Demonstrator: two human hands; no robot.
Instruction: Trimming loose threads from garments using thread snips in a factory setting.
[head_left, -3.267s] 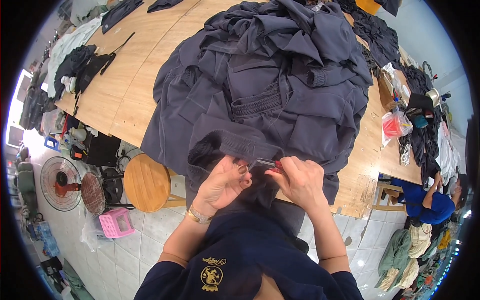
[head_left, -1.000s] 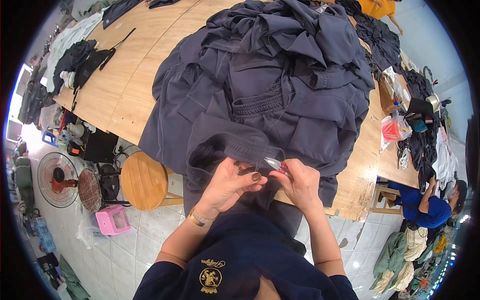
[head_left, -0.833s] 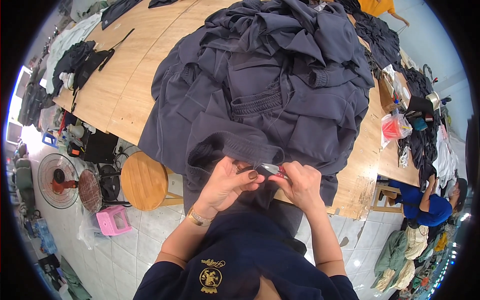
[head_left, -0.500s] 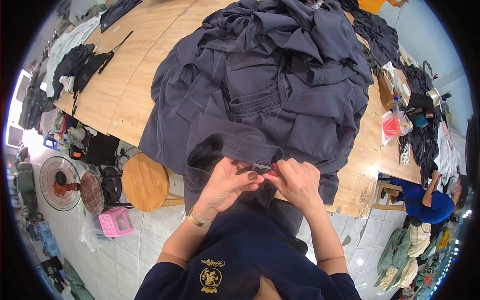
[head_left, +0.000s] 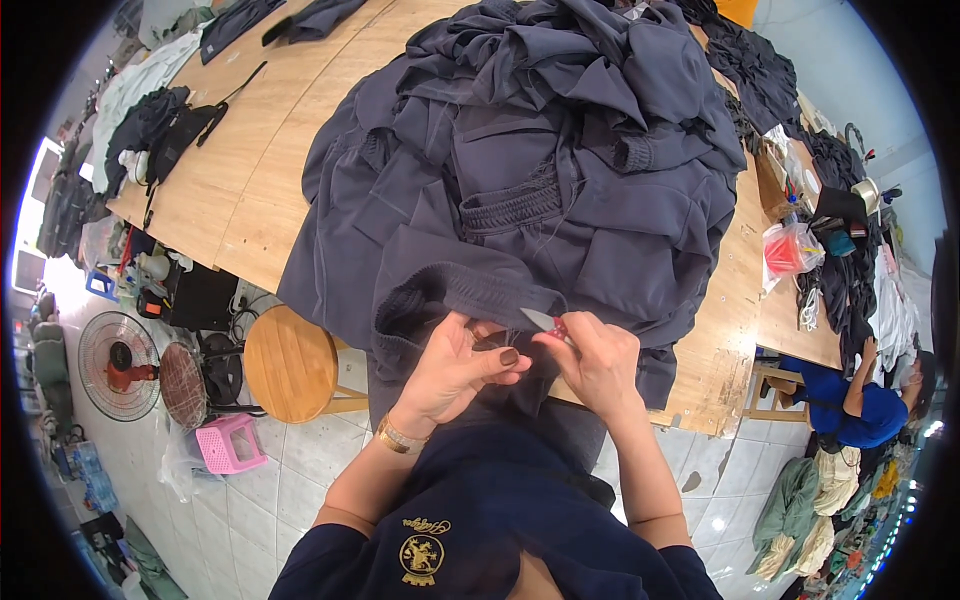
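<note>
A dark grey garment with a gathered elastic waistband (head_left: 490, 292) lies at the near edge of a large heap of similar garments (head_left: 640, 220). My left hand (head_left: 455, 365) is closed on the band's lower edge, thumb toward the fingers. A few loose threads hang by its fingertips. In my right hand (head_left: 595, 365) is a pair of small thread snips (head_left: 542, 320) with a red handle. Their pointed silver blades aim up and left, just in front of the band and apart from my left fingers.
The heap rests on a wooden table (head_left: 265, 170). To the left are a round wooden stool (head_left: 290, 365), a pink plastic stool (head_left: 232, 445) and a fan (head_left: 120, 365). A person in blue (head_left: 850, 405) sits at the right. Black items (head_left: 180, 140) lie at the table's left.
The snips have drawn up and away from my left fingertips, their blades now showing clearly. My left hand has barely moved. A dark garment has appeared on the table's far left.
</note>
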